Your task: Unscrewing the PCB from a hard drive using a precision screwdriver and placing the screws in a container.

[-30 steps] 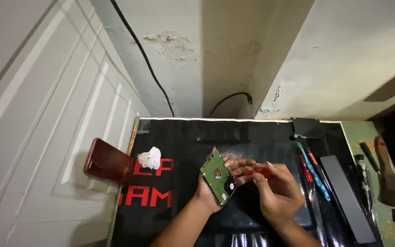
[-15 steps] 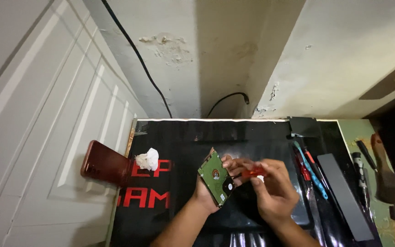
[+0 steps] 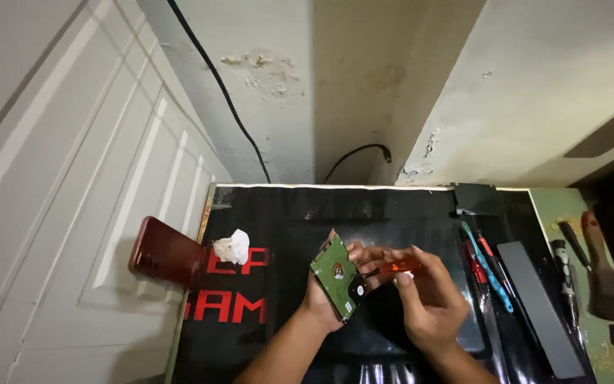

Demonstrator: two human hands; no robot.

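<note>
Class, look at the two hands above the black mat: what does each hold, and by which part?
The left hand grips a green hard drive by its lower edge, tilted upright. The right hand holds an orange-handled screwdriver by its handle, tip toward the drive.

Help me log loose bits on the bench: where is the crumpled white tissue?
In the head view the crumpled white tissue lies on the left part of the black mat, beside the red phone and left of the left hand.

screwdriver tip [image 3: 372, 273] hidden; forearms cropped
</note>
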